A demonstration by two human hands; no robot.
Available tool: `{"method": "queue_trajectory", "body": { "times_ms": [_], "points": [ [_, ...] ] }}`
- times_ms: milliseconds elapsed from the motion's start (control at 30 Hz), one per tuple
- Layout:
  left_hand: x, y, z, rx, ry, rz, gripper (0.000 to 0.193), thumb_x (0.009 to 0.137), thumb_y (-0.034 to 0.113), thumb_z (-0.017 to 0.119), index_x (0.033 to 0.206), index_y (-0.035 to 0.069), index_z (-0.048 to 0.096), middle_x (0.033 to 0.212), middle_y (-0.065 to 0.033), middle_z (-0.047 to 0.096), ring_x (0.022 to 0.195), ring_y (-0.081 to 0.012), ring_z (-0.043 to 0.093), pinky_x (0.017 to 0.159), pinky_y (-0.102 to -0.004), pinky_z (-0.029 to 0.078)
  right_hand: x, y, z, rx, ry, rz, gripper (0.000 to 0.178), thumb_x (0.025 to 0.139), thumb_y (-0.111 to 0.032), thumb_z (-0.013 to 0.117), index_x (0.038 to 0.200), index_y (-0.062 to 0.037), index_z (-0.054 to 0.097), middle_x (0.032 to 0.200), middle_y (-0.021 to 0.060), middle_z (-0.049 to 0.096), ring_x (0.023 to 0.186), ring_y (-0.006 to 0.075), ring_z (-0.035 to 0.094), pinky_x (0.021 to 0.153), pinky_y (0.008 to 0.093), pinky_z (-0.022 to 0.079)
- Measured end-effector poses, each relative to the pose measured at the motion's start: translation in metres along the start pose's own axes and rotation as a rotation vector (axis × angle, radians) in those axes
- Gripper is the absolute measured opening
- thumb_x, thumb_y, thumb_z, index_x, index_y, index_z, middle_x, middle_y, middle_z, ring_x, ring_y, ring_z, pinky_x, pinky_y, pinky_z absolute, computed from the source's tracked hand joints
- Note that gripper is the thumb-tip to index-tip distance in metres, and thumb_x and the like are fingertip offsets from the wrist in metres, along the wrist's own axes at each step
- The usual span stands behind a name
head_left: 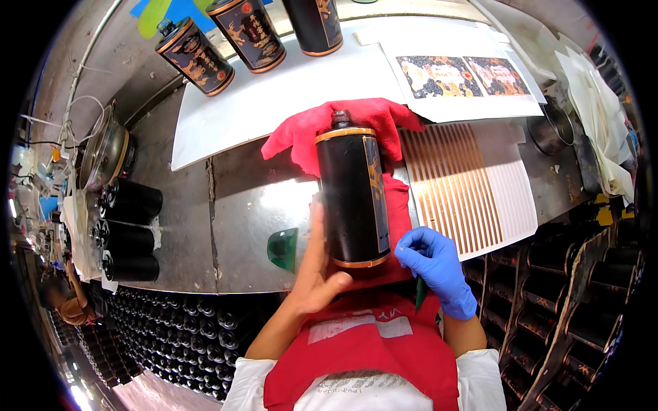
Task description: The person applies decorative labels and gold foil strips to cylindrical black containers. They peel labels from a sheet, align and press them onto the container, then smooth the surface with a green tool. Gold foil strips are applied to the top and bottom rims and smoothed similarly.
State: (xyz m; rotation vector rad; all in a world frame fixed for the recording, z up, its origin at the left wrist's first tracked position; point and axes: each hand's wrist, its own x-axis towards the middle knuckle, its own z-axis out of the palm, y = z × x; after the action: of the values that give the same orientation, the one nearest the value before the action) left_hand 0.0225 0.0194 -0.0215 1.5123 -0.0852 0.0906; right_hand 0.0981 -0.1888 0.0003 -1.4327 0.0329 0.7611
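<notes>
In the head view, we had our left hand (317, 270) open, fingers straight along the left side of a black bottle (351, 198), thumb spread. Our blue-gloved right hand (436, 264), fingers curled, had hold of a green piece (420, 294) near the bottle's base. The bottle lay on red cloth (399, 209), neck pointing away from us, left of a sheet of gold strips (459, 185).

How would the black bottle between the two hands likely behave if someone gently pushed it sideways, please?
The black bottle may tend to roll, since its body looks rounded. The red cloth showing on both sides of its neck looks soft and thick, so it could resist that somewhat. Its smooth-looking dark surface might also feel slightly slippery.
</notes>
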Motion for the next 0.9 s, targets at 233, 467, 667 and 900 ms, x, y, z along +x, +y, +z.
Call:
{"method": "queue_trajectory", "body": {
  "times_ms": [233, 467, 667, 900],
  "points": [
    [0.012, 0.013, 0.016, -0.102, 0.084, -0.095, 0.093, 0.083, 0.001, 0.059, 0.145, 0.006, -0.011, 0.151, -0.0150, -0.011, 0.139, -0.0227, 0.006, 0.106, -0.0351, 0.029, -0.001, 0.001, 0.013, -0.002, -0.032, -0.021, 0.014, 0.079, -0.006, 0.070, 0.088, -0.0040, 0.060, 0.078, -0.0039, 0.056, 0.063, -0.0009, 0.044, 0.058, 0.0135, 0.037],
    [0.013, 0.021, 0.020, -0.096, 0.080, -0.150, 0.097, 0.082, 0.001, 0.060, 0.143, 0.008, -0.015, 0.150, -0.0148, -0.015, 0.138, -0.0237, 0.007, 0.094, -0.0328, 0.046, 0.001, 0.006, 0.014, 0.040, -0.041, -0.037, 0.014, 0.078, -0.005, 0.071, 0.086, -0.0051, 0.059, 0.075, -0.0054, 0.053, 0.062, -0.0011, 0.041, 0.056, 0.0140, 0.036],
    [0.013, 0.016, 0.016, -0.414, 0.069, -0.107, 0.099, 0.082, -0.003, 0.058, 0.143, 0.011, -0.017, 0.151, -0.0140, -0.012, 0.135, -0.0235, 0.021, 0.090, -0.0321, 0.048, 0.001, 0.005, 0.013, 0.048, -0.056, -0.041, 0.015, 0.078, -0.006, 0.072, 0.086, -0.0053, 0.059, 0.075, -0.0054, 0.054, 0.062, -0.0013, 0.041, 0.056, 0.0137, 0.036],
    [0.010, 0.023, 0.021, -0.267, 0.076, -0.201, 0.098, 0.082, -0.003, 0.058, 0.144, 0.012, -0.016, 0.152, -0.0112, -0.009, 0.134, -0.0216, 0.022, 0.091, -0.0323, 0.046, 0.001, 0.006, 0.014, -0.025, -0.038, -0.055, 0.020, 0.074, -0.011, 0.076, 0.083, -0.0068, 0.059, 0.074, -0.0065, 0.053, 0.061, -0.0019, 0.040, 0.055, 0.0128, 0.036]
  ]
}}
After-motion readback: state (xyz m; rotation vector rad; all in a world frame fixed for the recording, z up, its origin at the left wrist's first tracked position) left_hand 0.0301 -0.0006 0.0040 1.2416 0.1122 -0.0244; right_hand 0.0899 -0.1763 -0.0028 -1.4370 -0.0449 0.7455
